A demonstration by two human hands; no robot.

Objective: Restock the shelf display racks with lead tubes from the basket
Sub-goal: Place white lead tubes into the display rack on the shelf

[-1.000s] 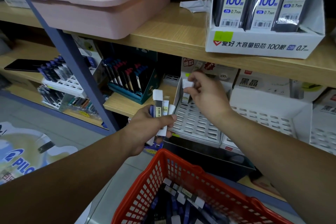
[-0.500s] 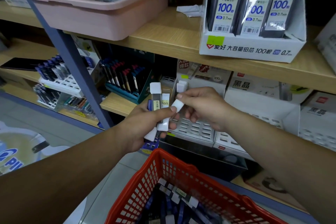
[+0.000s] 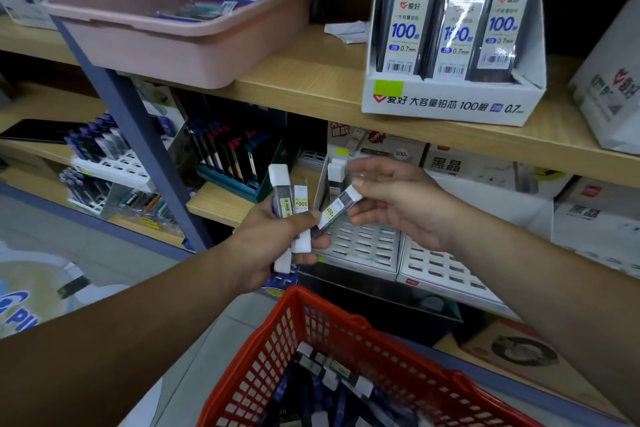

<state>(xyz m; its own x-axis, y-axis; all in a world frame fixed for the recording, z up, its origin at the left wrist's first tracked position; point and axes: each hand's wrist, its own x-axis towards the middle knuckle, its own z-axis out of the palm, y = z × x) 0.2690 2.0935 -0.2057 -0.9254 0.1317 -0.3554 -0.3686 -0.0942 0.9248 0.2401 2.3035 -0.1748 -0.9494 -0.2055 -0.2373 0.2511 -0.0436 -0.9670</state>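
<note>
White-capped lead tube lies tilted between the two hands. The right hand pinches its cap end between thumb and fingertips, and its lower end rests against the thumb of the left hand. The left hand's fingers are curled tight round a small bundle of tubes that rises above its knuckles. Just beyond the right fingertips a standing tube sits upright at the back of the white slotted rack, and open slots lie directly below those fingertips. Beneath both wrists the red basket holds spare tubes. Judgement: the step in hand is passing one tube across for slotting. To do it well, keep the pinch on the cap, turn the tube upright with the cap uppermost, and lower it squarely into a slot beside the standing one. The left grip must not slacken, or the bundle may spill.
</note>
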